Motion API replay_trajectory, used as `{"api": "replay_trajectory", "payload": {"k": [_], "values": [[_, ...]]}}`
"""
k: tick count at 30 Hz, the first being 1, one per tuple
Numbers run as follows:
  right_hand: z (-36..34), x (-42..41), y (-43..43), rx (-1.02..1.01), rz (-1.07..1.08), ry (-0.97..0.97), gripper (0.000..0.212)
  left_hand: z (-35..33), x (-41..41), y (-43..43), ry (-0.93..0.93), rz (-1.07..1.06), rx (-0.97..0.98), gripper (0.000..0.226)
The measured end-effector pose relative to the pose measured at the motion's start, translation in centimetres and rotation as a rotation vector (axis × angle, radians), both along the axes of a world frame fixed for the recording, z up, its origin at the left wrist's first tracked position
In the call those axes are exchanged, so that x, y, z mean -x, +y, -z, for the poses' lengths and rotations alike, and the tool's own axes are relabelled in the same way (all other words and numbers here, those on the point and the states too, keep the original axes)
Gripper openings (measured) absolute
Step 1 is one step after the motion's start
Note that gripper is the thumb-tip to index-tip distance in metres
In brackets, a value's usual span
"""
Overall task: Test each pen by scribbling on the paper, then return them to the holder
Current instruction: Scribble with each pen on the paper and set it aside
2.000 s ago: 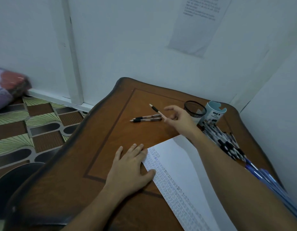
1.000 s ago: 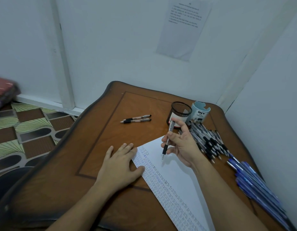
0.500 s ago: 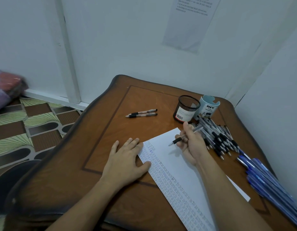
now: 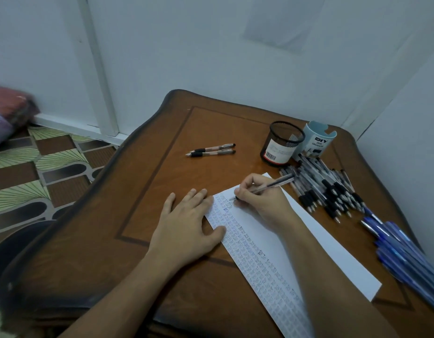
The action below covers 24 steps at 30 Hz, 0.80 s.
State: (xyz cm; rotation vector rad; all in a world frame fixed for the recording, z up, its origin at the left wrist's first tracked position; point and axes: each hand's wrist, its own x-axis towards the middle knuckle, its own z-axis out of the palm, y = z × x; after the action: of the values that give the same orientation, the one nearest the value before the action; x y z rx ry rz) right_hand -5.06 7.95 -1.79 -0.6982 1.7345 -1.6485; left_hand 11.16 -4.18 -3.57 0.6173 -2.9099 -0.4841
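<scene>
Pen (image 4: 269, 185) now tip-down on paper (image 4: 338, 261), grip hidden in right hand (image 4: 262, 203) pinch; left hand (image 4: 186, 223) spread flat

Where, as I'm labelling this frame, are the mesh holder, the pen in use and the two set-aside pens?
mesh holder (image 4: 277, 151): head view, on its white label.
pen in use (image 4: 272, 184): head view, on its clear barrel.
two set-aside pens (image 4: 218, 152): head view, on the nearer pen's barrel.
</scene>
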Motion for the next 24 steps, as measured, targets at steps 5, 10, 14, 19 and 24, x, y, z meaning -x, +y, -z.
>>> {"api": "replay_trajectory", "payload": {"k": [5, 10, 14, 19, 24], "values": [[0.5, -0.2, -0.7, -0.134, 0.087, 0.269, 0.039, 0.0, 0.0, -0.1, -0.001, 0.003, -0.005, 0.096], [0.7, -0.3, -0.8, -0.094, 0.106, 0.269, 0.036, 0.0, 0.1, 0.0, 0.018, -0.004, -0.013, 0.095], [1.0, -0.2, -0.8, -0.099, 0.095, 0.256, 0.036, 0.0, 0.2, 0.1, 0.015, -0.006, -0.011, 0.094], [1.1, -0.2, -0.9, -0.081, 0.082, 0.259, 0.039, 0.0, 0.1, 0.1, 0.001, -0.005, 0.005, 0.094], [1.3, -0.1, -0.9, -0.102, 0.071, 0.272, 0.047, 0.1, 0.2, 0.1, 0.008, -0.007, 0.005, 0.094]]}}
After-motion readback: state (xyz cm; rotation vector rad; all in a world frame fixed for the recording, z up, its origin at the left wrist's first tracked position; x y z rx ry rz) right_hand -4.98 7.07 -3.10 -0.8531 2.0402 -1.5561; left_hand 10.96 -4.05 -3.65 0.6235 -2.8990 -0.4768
